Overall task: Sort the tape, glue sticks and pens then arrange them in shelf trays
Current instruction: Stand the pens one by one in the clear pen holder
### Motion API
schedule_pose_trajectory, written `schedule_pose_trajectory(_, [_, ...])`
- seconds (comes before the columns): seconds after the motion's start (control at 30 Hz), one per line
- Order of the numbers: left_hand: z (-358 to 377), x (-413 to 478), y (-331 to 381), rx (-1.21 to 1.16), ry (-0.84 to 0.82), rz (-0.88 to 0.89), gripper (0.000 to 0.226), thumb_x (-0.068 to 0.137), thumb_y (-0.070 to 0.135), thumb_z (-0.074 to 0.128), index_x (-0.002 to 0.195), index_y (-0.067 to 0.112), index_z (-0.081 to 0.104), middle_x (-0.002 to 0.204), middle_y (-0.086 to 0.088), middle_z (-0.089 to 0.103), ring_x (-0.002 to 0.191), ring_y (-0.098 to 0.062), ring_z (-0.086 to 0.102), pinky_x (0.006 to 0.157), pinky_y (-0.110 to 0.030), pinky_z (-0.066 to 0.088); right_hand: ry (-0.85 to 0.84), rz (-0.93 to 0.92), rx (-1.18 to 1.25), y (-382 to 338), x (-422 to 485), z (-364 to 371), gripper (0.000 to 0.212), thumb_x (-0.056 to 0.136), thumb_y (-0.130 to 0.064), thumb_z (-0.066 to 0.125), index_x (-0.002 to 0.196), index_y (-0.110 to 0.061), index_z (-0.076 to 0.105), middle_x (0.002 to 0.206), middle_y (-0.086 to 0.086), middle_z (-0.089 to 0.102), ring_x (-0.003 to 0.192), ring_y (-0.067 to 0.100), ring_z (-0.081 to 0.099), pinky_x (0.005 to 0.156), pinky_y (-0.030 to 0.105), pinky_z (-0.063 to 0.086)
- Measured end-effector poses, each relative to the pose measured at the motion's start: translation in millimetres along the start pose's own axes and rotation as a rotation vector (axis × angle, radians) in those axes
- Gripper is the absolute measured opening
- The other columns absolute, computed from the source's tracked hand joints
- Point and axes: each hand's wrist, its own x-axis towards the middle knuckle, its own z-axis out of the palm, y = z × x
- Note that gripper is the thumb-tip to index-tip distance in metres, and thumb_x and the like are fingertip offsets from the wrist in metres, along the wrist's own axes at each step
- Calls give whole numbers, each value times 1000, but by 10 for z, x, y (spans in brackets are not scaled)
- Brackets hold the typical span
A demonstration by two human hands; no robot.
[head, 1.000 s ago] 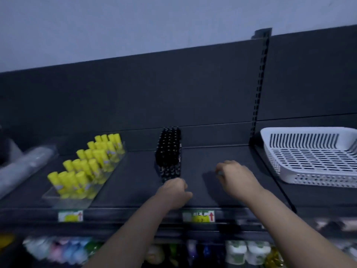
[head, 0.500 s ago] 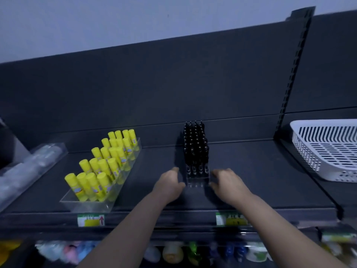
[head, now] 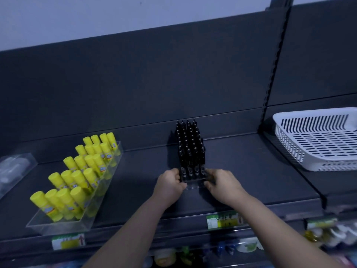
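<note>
So the black pens [head: 190, 147] are standing upright, packed in rows in a narrow clear tray [head: 193, 184] pretty much mid-shelf [head: 251, 171], running front to back. Both hands are on the near end of it. The left hand [head: 170, 185] has its fingers curled round the tray's front left corner, at about 7 o'clock from the pens. The right hand [head: 222, 184] does the same at the front right corner, roughly 5 o'clock. The tray looks to be sitting flat on the shelf.

Over at 9 o'clock from the pens, well apart, the yellow glue sticks [head: 81, 175] stand in rows in a wider clear bin [head: 58, 226], angled a bit. Further left at the edge there's another see-through box [head: 13, 171], too blurry to tell what's in it. At 3 o'clock a white slotted basket [head: 289, 149] sits on the next shelf section. Two price tags [head: 222, 220] hang on the shelf's front lip, at 6 and 8 o'clock.
</note>
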Motion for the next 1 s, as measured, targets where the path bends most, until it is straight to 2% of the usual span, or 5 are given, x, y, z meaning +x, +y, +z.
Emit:
schedule_pose_trajectory(0.13, [203,53,149,-18,-30,-30,36,78,10,65,114,10,61,100,-2,71,85,-15,68,86,-32,55,-1,8,-8,174,-82,-151,35,90,-17,56,123,-25,61,109,3,71,111,23,60,90,34,51])
schedule_pose_trajectory(0.23, [366,91,266,-12,-48,-60,51,79,10,68,128,10,54,118,-4,65,101,-14,65,96,-31,51,-11,28,-17,316,-146,-286,34,91,-17,57,124,-20,60,111,4,70,113,23,60,92,35,50])
schedule_pose_trajectory(0.43, [640,71,503,11,-41,-109,62,79,12,72,136,9,48,128,-6,59,114,-16,58,101,-34,48,-15,43,-36,582,-229,-505,34,90,-17,58,124,-19,60,112,5,69,113,25,59,91,33,49])
schedule_pose_trajectory(0.73, [733,-57,648,29,-19,-131,55,76,14,67,129,12,53,117,-3,66,107,-17,62,95,-36,51,-51,10,-28,715,-272,-579,34,90,-16,57,123,-21,61,110,2,70,110,21,61,91,32,50])
schedule_pose_trajectory(1.0, [746,-160,676,36,15,-154,31,82,8,64,112,8,58,110,-4,65,103,-21,61,93,-37,52,-61,-13,-38,710,-322,-583,43,91,-18,58,134,-19,53,118,3,67,116,20,59,96,30,48])
